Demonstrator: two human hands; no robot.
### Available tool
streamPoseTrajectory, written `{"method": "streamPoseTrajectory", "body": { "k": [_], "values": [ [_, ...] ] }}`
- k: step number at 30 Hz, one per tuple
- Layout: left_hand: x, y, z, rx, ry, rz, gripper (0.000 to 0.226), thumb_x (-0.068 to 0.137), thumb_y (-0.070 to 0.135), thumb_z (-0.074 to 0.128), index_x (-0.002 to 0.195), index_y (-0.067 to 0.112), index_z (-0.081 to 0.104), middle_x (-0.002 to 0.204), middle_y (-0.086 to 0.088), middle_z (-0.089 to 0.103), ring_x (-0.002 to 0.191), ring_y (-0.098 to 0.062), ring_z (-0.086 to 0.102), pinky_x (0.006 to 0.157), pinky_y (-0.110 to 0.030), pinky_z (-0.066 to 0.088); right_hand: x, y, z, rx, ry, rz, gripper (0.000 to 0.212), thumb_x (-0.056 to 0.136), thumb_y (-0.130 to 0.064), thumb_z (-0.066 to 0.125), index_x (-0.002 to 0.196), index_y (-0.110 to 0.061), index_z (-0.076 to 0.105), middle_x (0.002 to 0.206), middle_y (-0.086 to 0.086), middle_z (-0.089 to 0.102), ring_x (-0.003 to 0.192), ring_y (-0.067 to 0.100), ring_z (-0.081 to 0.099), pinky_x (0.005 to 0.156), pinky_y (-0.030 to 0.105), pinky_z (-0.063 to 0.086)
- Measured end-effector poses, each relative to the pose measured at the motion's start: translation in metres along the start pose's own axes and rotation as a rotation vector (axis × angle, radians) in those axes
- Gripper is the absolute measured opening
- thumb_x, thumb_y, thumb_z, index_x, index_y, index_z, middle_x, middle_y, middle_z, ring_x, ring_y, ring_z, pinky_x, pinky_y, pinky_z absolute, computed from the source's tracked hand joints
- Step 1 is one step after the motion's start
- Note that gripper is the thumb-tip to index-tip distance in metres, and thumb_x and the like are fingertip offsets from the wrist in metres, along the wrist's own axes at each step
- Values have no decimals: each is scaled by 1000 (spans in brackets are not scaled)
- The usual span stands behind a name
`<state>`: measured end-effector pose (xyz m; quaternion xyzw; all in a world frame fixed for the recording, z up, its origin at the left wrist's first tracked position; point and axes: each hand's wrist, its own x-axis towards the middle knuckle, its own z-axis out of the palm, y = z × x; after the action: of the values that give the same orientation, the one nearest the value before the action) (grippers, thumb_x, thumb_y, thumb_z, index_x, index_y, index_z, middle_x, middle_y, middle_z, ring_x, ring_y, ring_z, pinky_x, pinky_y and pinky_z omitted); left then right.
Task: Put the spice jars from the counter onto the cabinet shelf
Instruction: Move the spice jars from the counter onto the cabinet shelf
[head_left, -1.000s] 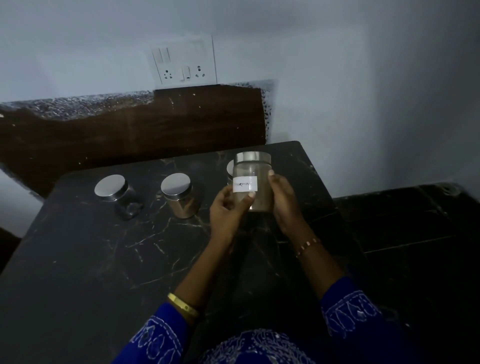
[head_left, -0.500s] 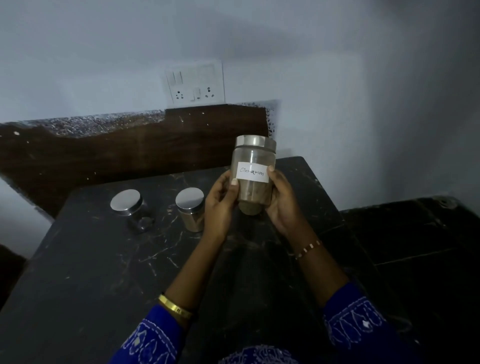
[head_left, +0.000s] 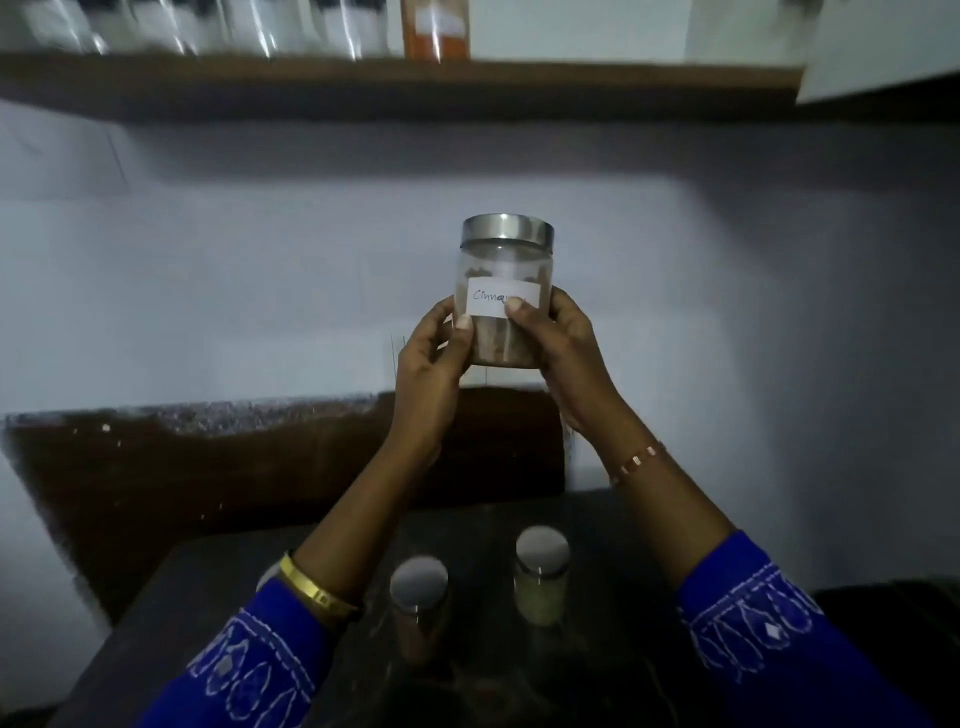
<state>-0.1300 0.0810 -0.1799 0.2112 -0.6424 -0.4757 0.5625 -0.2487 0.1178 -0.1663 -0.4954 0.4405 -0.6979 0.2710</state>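
Held jar (head_left: 503, 291), upright, long axis vertical, steel lid uppermost, label facing me. I hold it from both sides: left hand (head_left: 434, 364) with fingers and thumb curled round the lower left wall, right hand (head_left: 563, 353) wrapped round the lower right wall, its thumb lying over the label. The jar hangs in front of the wall, well above the counter (head_left: 249, 613) and well below the shelf (head_left: 363, 85), which lies straight up and slightly left of it. Both hands sit equally near the shelf; neither leads. I judge the coming move to be a plain vertical lift, then a forward set-down beside the blurred containers already there. Two jars (head_left: 418, 603) (head_left: 541, 579) wait on the counter.
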Motion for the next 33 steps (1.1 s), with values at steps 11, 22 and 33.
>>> {"method": "streamPoseTrajectory", "body": {
  "k": [11, 22, 33],
  "values": [
    [116, 90, 5, 142, -8, 326, 42, 97, 25, 41, 138, 15, 41, 134, -6, 54, 119, -18, 54, 101, -35, 47, 103, -110, 13, -152, 21, -284, 51, 86, -24, 63, 132, -12, 43, 127, 8, 59, 112, 22, 59, 93, 40, 53],
    [223, 152, 25, 301, 9, 396, 37, 94, 13, 46, 131, 9, 50, 121, -11, 61, 106, -21, 61, 88, -29, 53, 194, -179, 13, -331, 27, -447, 47, 86, -18, 64, 129, -11, 47, 95, -1, 58, 95, 19, 59, 70, 19, 50],
    [277, 131, 45, 594, -22, 313, 45, 89, 17, 56, 132, 15, 42, 117, -14, 62, 108, -29, 59, 93, -38, 48, 249, -160, -2, -634, 63, -373, 41, 94, -25, 52, 131, -7, 45, 130, 13, 55, 119, 29, 53, 101, 39, 43]
  ]
}}
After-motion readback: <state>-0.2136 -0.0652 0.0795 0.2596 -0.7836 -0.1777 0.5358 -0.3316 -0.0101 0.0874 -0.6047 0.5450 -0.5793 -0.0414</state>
